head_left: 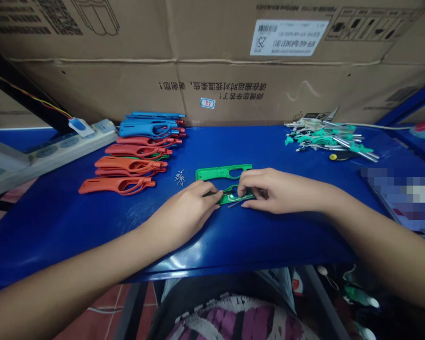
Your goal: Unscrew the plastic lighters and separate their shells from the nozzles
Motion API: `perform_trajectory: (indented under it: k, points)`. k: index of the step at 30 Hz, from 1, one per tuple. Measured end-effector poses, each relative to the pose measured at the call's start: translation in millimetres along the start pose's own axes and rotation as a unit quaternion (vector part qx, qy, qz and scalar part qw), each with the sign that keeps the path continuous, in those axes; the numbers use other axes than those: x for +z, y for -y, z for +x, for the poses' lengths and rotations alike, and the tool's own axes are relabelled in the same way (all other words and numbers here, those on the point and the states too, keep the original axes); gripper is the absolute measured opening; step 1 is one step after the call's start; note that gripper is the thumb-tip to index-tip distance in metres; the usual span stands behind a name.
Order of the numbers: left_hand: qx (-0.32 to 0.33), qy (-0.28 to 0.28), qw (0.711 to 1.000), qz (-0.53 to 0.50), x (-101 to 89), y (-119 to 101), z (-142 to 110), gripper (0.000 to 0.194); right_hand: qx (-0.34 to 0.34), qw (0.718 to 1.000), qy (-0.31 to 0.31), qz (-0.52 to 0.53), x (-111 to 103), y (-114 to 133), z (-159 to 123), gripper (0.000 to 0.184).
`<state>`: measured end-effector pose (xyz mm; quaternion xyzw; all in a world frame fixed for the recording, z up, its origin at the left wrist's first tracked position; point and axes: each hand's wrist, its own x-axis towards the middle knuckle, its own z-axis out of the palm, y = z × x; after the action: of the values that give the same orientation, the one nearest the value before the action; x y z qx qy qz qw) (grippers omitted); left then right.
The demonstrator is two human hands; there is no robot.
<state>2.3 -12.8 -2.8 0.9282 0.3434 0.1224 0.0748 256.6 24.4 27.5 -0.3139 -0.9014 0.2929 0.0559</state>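
Cardboard carton (212,61) stands behind the blue table (212,255), filling the top of the frame; I read it as closed and cannot see its contents. Upper left of the frame, a white power strip (46,153) runs along the table edge. Left of centre I log overlapping blue plastic casings (150,127) and, nearer to me, overlapping orange-red casings (127,160), together forming one column. Just right of these lies a small pile of metal screws (179,177). Upper right of the frame: a heap of teal parts with metal rods (326,137), beside a yellow-and-black screwdriver handle (338,156). Centre of the frame: a green casing half (224,172) lies flat on the table, just above a second green casing half (233,196), which sits between both hands. Left hand (184,212) has its fingertips pressed on that lower piece's left end; right hand (279,191) pinches its right end between thumb and curled fingers. Neither hand is spread.
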Motion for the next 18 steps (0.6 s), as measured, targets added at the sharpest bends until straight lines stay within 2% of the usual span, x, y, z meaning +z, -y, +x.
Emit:
perform_trajectory:
  k: [3, 7, 11, 18]
  points:
    - [0.002, 0.020, 0.997, 0.072, -1.5, -6.4, -0.3, 0.028, 0.001, 1.000, 0.001, -0.014, 0.8, 3.8, 3.5, 0.011]
    - [-0.004, 0.048, 0.992, 0.121, -4.5, -15.1, 2.4, 0.028, -0.013, 0.999, -0.040, -0.029, 6.2, 2.8, 6.3, 0.014]
    - [-0.003, 0.018, 0.996, 0.088, -5.2, -14.1, 3.0, 0.028, -0.022, 0.998, -0.049, -0.016, 11.0, -2.6, 3.7, 0.005]
    - [0.005, -0.040, 0.999, -0.021, 2.0, 0.2, -1.5, 0.025, 0.021, 0.999, -0.041, -0.015, 11.5, -5.2, -7.3, 0.009]
